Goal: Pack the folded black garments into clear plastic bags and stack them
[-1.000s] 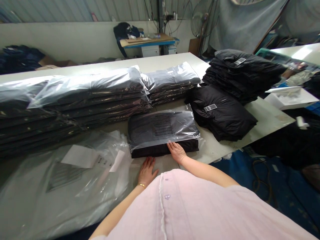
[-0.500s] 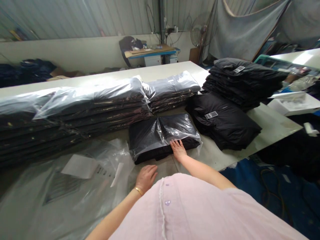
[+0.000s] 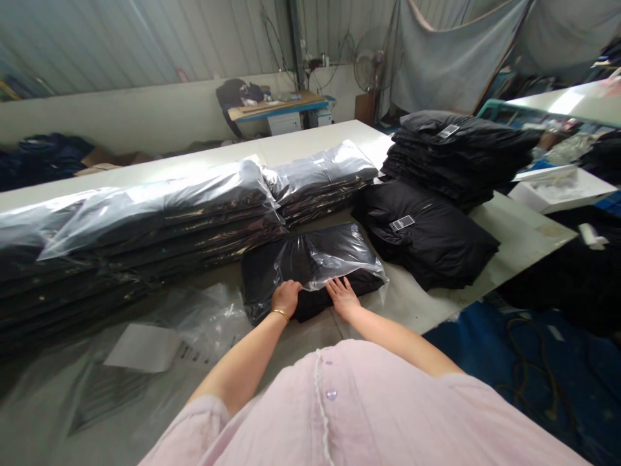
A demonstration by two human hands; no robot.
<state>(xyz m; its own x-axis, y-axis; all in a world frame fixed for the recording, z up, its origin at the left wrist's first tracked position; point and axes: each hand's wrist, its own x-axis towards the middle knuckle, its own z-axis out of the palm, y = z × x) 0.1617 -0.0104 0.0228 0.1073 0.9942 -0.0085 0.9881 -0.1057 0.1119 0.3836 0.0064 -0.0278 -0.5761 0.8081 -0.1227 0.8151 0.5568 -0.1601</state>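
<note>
A folded black garment (image 3: 317,304) lies on the table right in front of me, partly inside a clear plastic bag (image 3: 334,249). The bag's open edge runs along the near side, where a strip of black cloth shows uncovered. My left hand (image 3: 285,299), with a gold bracelet at the wrist, has its fingers curled closed on that edge, left of the middle. Farther right, my right hand (image 3: 343,298) rests on the bag's edge and the garment with fingers spread out. The undersides of my left fingers are hidden.
Stacked bagged black garments (image 3: 194,213) line the table's left and back. To the right are a folded black garment with a tag (image 3: 436,239) and a taller black pile (image 3: 466,152). Loose clear bags (image 3: 204,317) and a white paper (image 3: 142,347) lie at left. A white box (image 3: 563,188) stands right.
My left hand has moved forward from the table onto the bag's near edge and closed there. My right hand stays at the edge with fingers spread. The view has shifted slightly.
</note>
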